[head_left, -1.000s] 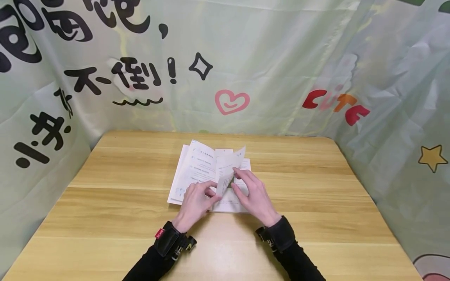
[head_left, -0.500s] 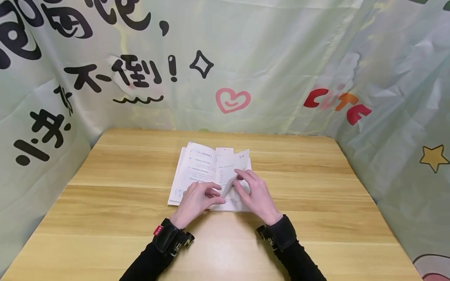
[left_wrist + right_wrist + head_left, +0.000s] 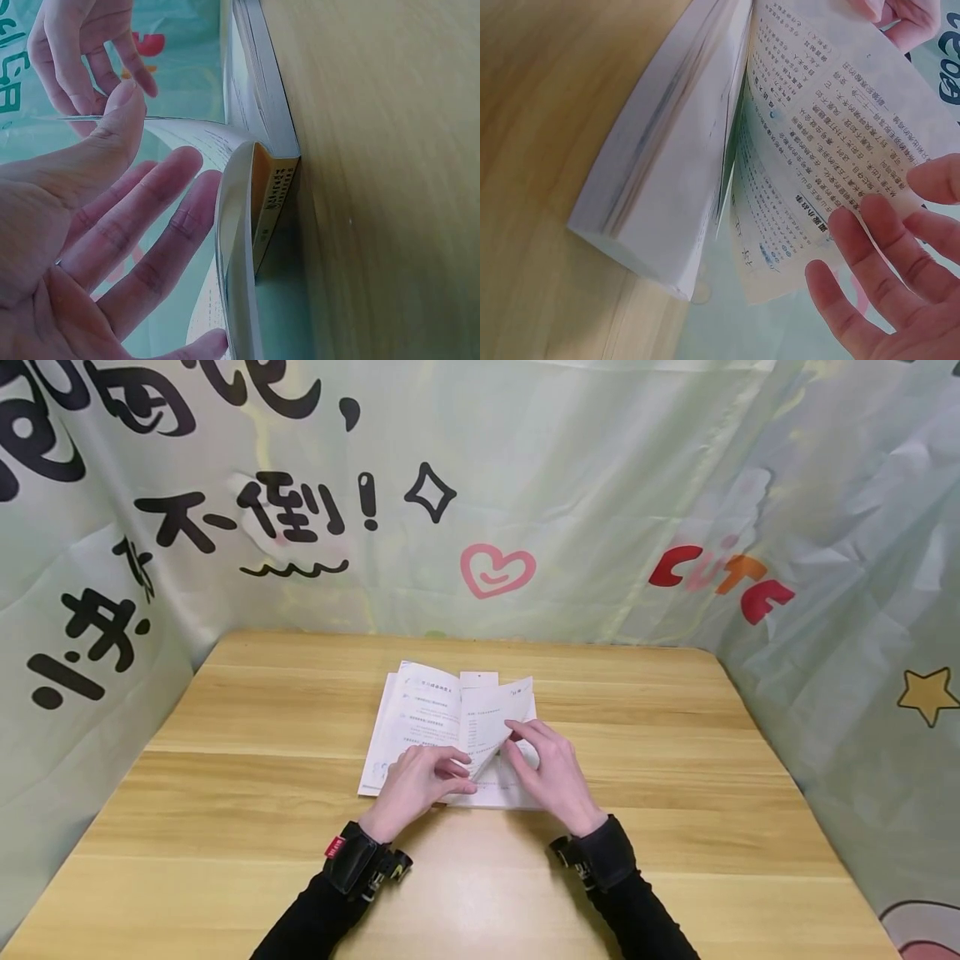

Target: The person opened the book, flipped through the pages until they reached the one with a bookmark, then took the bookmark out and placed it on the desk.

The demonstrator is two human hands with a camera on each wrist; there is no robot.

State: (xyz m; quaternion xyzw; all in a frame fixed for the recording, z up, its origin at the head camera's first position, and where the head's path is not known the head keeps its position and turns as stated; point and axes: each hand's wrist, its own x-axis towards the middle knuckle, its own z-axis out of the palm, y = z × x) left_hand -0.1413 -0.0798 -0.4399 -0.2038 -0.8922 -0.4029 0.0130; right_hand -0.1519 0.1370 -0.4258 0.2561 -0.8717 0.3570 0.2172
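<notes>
An open book (image 3: 431, 706) with printed pages lies in the middle of the wooden table. One page (image 3: 487, 714) on its right side is lifted, and its lower edge curls up. My right hand (image 3: 553, 770) pinches this page's right edge between thumb and fingers. In the right wrist view, the lifted page (image 3: 817, 127) stands away from the thick page block (image 3: 675, 180). My left hand (image 3: 420, 781) is at the book's lower middle, its fingers spread and its thumb near the page's bottom edge. The left fingertips (image 3: 199, 195) are by the left-hand pages (image 3: 236, 225).
A white tab or card (image 3: 478, 679) sticks out past the book's top edge. The wooden table (image 3: 675, 793) extends around the book on all sides. A pale green printed cloth (image 3: 585, 485) hangs behind the table and at both sides.
The lifted page has swung from nearly upright over to the right and lies flatter. My right hand has shifted slightly right with it. My left hand stays near the book's lower middle.
</notes>
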